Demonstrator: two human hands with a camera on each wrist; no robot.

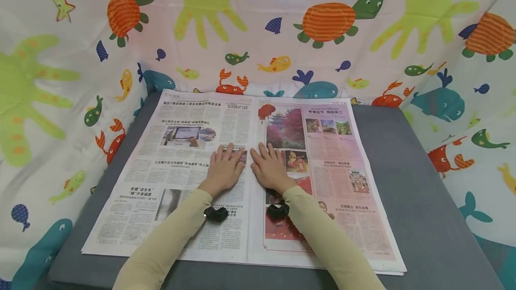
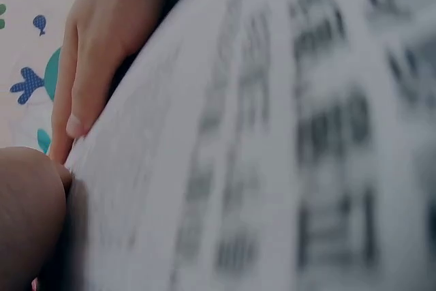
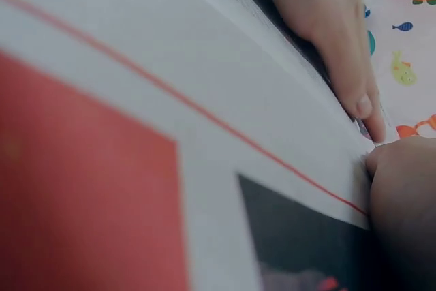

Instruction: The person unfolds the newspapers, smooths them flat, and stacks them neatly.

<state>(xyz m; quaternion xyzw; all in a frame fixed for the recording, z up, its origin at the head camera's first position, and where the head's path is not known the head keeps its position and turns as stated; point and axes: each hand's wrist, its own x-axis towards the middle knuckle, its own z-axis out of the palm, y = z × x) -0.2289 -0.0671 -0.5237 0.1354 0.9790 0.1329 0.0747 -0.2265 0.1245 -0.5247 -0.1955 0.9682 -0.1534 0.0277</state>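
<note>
An opened newspaper (image 1: 133, 164) lies spread flat, its centre fold running between my two hands. My left hand (image 1: 224, 170) rests palm down on the left page, fingers extended toward the far edge over a small colour photo. On the right page, just beside the fold, my right hand (image 1: 271, 169) lies palm down with its fingers straight, left of a picture of a figure in red. Neither hand holds anything. In the left wrist view the newsprint (image 2: 266, 134) fills most of the picture, blurred. The right wrist view shows a red printed block (image 3: 88, 189) close up.
Under the newspaper is a grey table (image 1: 407, 200), showing along both sides and the front. A white curtain (image 1: 250, 21) printed with sea animals hangs behind and at both sides. Each wrist wears a small black camera, such as the left one (image 1: 216, 214).
</note>
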